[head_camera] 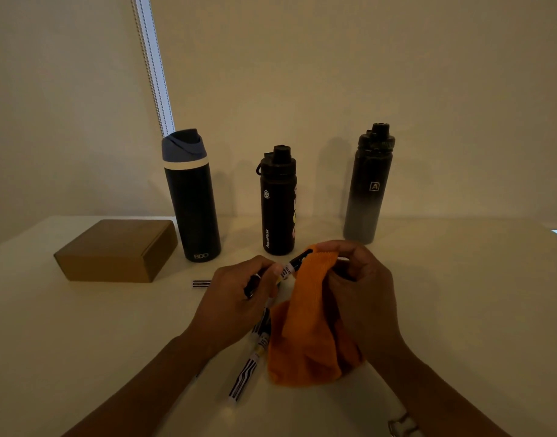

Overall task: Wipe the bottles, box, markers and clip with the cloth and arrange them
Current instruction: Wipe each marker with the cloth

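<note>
Left hand grips a black marker by the barrel, angled upward so its far end enters the orange cloth. Right hand pinches that cloth around the marker, so wiping is judged in progress. Striped markers lie on the bench beneath the hands, within easy reach. Three bottles stand upright in a row behind, with the cardboard box to their left. A probable clip lies by the right forearm, but its identity is uncertain.

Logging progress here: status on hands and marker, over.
Left hand grips black marker. Right hand holds orange cloth against its tip. Striped marker lies below them; nothing in the way.
</note>
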`<act>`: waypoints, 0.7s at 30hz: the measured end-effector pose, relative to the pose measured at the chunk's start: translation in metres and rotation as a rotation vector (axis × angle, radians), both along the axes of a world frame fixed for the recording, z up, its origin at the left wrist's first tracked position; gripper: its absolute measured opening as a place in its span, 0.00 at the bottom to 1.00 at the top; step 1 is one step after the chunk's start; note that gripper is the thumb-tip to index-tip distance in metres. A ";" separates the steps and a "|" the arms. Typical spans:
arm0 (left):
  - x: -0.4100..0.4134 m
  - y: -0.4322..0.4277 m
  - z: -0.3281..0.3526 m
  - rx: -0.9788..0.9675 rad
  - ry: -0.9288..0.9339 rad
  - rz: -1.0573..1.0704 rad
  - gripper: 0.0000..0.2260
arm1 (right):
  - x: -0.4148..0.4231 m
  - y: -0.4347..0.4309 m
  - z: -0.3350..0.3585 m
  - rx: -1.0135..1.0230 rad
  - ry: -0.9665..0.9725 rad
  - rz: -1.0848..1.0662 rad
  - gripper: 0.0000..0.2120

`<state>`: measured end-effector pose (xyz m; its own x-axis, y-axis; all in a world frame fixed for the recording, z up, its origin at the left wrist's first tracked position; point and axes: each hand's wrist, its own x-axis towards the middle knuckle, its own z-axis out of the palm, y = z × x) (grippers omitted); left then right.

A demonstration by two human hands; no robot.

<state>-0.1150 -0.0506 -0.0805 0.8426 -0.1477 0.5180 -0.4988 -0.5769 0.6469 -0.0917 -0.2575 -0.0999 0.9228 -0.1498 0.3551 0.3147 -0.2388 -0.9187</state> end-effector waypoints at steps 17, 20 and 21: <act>-0.001 0.000 0.006 -0.020 -0.025 0.022 0.10 | -0.004 -0.001 0.007 -0.013 -0.072 0.136 0.15; -0.001 0.002 0.006 -0.006 -0.041 0.017 0.11 | -0.006 0.002 0.006 -0.033 -0.074 0.121 0.18; -0.001 0.002 0.005 0.003 -0.045 0.011 0.11 | -0.004 0.001 0.005 -0.032 -0.077 0.098 0.18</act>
